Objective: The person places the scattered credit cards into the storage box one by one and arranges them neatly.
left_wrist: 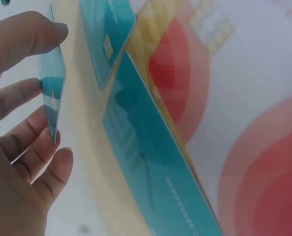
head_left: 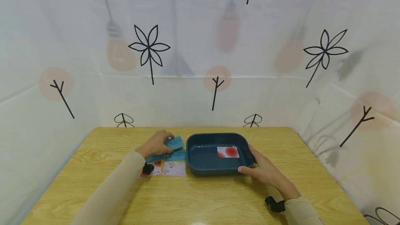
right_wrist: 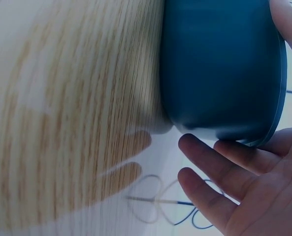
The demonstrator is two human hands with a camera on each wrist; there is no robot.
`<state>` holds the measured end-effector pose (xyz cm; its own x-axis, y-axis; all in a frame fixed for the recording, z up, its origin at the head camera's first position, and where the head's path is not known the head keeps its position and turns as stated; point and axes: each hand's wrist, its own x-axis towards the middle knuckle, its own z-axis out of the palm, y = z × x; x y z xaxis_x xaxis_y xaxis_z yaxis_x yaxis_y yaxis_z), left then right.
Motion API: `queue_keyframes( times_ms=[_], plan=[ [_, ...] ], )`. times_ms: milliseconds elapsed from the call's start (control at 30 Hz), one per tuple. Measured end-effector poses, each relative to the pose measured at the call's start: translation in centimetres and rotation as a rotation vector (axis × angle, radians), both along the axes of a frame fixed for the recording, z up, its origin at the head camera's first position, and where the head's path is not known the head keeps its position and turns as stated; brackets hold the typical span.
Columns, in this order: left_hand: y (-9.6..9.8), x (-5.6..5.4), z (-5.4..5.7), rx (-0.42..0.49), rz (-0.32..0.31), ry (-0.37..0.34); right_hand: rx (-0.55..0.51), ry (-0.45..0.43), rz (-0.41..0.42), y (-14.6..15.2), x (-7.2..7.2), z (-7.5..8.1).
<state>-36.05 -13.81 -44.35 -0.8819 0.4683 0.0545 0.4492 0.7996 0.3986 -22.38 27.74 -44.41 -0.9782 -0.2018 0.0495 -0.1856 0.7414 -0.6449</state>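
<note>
Between thumb and fingers, my left hand (head_left: 156,144) pinches a blue card (head_left: 174,143) marked VIP, just left of the dish. In the left wrist view this card (left_wrist: 52,93) is seen nearly edge-on. Below that hand lie two more blue cards, one VIP card (head_left: 176,156) near the dish and another (head_left: 154,158) partly under the hand. My right hand (head_left: 264,169) grips the right end of a dark teal rectangular dish (head_left: 200,159), thumb at the near corner, fingers round the far side. A white card with red circles (head_left: 228,152) lies inside the dish.
Nearer me, a white card with pink print (head_left: 174,169) and a white-and-red card (head_left: 156,169) lie beside the blue ones, the latter partly hidden by my left wrist strap. A patterned white cloth (head_left: 187,103) hangs behind the wooden table (head_left: 203,200).
</note>
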Motion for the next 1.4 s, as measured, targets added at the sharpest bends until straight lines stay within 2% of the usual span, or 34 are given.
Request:
queue_keyframes(
  times_ms=[467, 667, 833, 1100, 1233, 1400],
  plan=[
    [0.4, 2.0, 0.9, 0.011, -0.035, 0.051, 0.004, 0.009, -0.006, 0.0, 0.1, -0.1],
    [0.3, 2.4, 1.4, 0.015, -0.041, 0.075, 0.004, 0.012, -0.001, -0.1, 0.1, 0.1],
    [0.3, 2.7, 2.2, 0.054, -0.040, 0.072, 0.004, 0.019, 0.004, 0.0, 0.1, 0.0],
    [0.2, 3.1, 3.1, 0.075, -0.075, 0.119, 0.011, 0.009, 0.009, -0.1, -0.1, -0.4],
    [0.7, 3.0, 3.6, 0.087, -0.104, 0.146, 0.010, 0.029, 0.005, 0.0, 0.0, -0.2],
    [2.0, 3.2, 4.2, 0.060, -0.148, 0.164, 0.010, 0.030, 0.011, 0.1, 0.0, -0.1]
  ],
)
